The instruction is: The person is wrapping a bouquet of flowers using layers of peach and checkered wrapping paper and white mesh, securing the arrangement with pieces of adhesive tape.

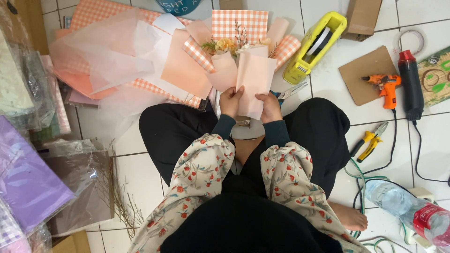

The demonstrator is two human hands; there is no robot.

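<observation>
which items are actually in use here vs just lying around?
In use:
- left hand and right hand, both gripping the peach wrapping sheet
- small bouquet it wraps

Lying about:
- yellow tape dispenser
- orange glue gun
- pliers
- water bottle
- purple paper

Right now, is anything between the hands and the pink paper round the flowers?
No. The left hand and the right hand both already grip the pink paper at its lower end, fingers directly on it. Nothing visible lies between them and the sheet.
</observation>
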